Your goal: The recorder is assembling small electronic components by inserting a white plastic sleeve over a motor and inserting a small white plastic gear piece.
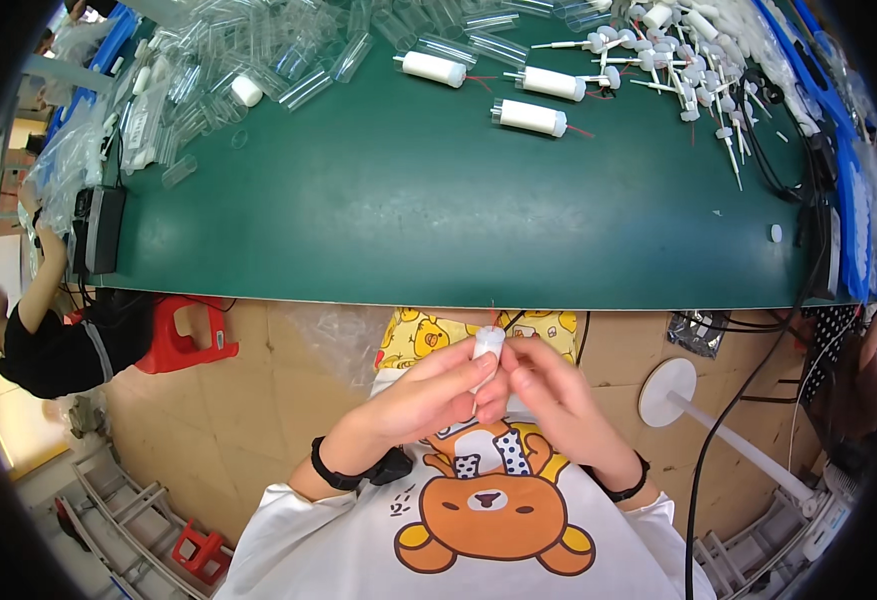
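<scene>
In front of my chest, below the table's near edge, I hold a white cylinder in a clear tube (489, 340), roughly upright. My left hand (436, 388) is closed round it, the thumb lying along its side. At its right side my right hand (556, 388) has bent fingers against the cylinder; its fingertips are partly hidden. The cylinder's lower part is covered by my fingers. Three similar white cylinders in clear tubes lie on the far part of the table: one (433, 69) on the left, one (550, 83) on the right, one (529, 118) nearer, with thin red wires.
Many clear tubes (308, 88) are heaped at the table's (438, 220) far left, and white stemmed parts (693, 75) at its far right. A small white cap (775, 233) lies near the right edge. A black cable (723, 420) hangs at my right. Another person (53, 335) sits at left.
</scene>
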{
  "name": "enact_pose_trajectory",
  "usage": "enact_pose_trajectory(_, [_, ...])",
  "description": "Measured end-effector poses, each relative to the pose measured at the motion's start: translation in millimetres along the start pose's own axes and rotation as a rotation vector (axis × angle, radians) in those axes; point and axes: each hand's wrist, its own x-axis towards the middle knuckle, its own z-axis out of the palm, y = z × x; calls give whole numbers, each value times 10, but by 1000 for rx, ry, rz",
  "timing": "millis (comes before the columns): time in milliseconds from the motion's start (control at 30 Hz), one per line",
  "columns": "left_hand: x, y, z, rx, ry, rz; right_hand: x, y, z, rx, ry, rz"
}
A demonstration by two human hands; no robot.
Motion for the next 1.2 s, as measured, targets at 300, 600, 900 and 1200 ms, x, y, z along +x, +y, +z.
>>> enact_pose_trajectory(300, [137, -132, -59, 78, 110, 128, 226, 241, 283, 437, 106, 75])
enact_pose_trajectory(600, [284, -326, 11, 295, 336, 235, 346, 240, 160, 457, 211, 192])
enact_pose_trajectory(900, [394, -516, 64, 426, 460, 462, 466, 108, -20, 388, 80, 231])
enact_pose_trajectory(1200, [149, 6, -49, 371, 233, 76, 387, 168, 232, 450, 140, 236])
